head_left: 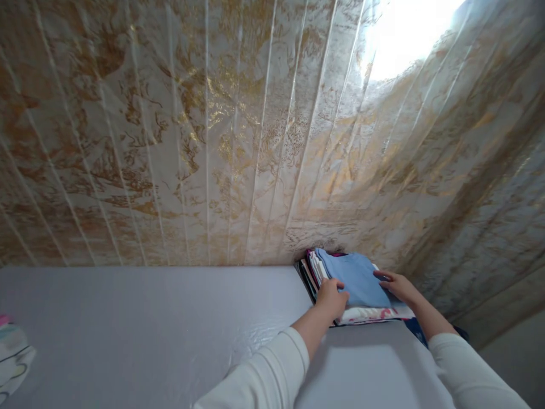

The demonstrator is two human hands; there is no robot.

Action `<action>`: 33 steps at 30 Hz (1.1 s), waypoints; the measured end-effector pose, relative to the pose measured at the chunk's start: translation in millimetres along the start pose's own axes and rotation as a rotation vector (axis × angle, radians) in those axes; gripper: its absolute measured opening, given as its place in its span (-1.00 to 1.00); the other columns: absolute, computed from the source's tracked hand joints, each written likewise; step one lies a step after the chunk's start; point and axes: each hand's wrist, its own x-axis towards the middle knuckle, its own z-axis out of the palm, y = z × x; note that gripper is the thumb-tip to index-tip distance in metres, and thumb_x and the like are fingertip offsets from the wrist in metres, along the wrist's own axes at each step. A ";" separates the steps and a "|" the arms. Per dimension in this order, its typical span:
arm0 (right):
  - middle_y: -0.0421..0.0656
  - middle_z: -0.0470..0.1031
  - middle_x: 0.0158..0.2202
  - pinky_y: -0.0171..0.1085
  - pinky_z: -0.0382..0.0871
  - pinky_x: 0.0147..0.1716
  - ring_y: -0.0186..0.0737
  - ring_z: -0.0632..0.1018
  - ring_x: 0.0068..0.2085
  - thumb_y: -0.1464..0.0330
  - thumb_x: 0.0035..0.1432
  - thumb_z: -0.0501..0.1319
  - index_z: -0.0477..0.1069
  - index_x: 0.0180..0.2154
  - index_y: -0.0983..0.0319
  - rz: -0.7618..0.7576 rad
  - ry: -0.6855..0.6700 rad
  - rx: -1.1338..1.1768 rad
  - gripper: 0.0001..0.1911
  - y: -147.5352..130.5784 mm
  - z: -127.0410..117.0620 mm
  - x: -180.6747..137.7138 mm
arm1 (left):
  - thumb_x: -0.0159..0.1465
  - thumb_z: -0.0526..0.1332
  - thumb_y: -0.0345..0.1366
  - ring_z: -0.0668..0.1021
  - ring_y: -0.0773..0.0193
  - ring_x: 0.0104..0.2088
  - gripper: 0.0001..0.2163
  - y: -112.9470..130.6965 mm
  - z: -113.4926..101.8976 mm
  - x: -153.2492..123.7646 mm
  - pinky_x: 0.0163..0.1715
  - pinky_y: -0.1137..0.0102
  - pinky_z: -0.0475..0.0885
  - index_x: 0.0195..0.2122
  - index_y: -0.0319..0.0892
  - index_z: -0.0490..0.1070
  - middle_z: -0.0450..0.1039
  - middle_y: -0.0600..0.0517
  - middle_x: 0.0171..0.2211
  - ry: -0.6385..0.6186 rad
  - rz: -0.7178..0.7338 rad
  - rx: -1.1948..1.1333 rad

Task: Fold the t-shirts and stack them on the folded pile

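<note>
A light blue folded garment [352,278] lies on top of a stack of folded clothes [317,267] at the right, against the curtain. My left hand [332,298] rests at the garment's left front edge, its fingers bent and its thumb apart from them. On the opposite side, my right hand [398,287] touches the right edge with fingers stretched out and spread. Beneath the blue piece, a white cloth with red marks [370,314] shows along the front. Dark, white and maroon layers show at the stack's left side.
The stack sits on a pale, glossy flat surface [149,324]. Behind it hangs a gold-patterned curtain [221,142], which also runs down the right side. A white patterned cloth [15,358] lies at the far left edge. Dark blue fabric [415,330] pokes out under my right wrist.
</note>
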 end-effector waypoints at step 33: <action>-0.15 0.29 0.26 -0.25 0.23 0.15 -0.16 0.32 0.24 0.36 0.25 0.04 0.33 0.20 0.12 -0.430 -0.114 -0.279 -0.51 -99.2 71.7 -17.9 | 0.23 0.22 -0.37 -0.04 -0.06 0.37 -0.46 -13.2 17.4 -72.9 0.32 0.03 -0.20 0.26 -0.27 0.22 -0.08 -0.18 0.38 0.022 0.193 0.153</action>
